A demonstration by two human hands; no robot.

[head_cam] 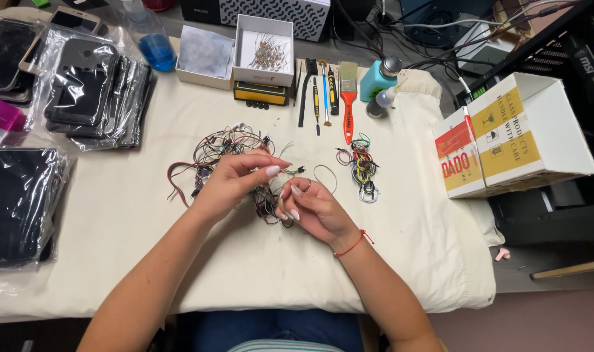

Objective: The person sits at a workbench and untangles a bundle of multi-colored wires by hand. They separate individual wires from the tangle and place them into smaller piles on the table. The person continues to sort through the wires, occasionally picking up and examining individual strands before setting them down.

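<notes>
At centre frame, the right hand (pixel 316 210) is curling its fingers around thin wires at the lower edge of a tangled wire bundle (pixel 228 153), while the left hand (pixel 235 179) is pinching strands of the same tangle just above it. The bundle is spreading up and left from both hands over the cream cloth (pixel 114 215). Right of them a smaller wire coil (pixel 361 166) is lying; farther up, an orange-handled brush (pixel 348 98) is resting.

2 hands (pixel 235 179), 2 wire bundles (pixel 228 153), 1 orange-handled brush (pixel 348 98), 2 open white boxes (pixel 264 49), 1 teal bottle (pixel 378 78)
</notes>
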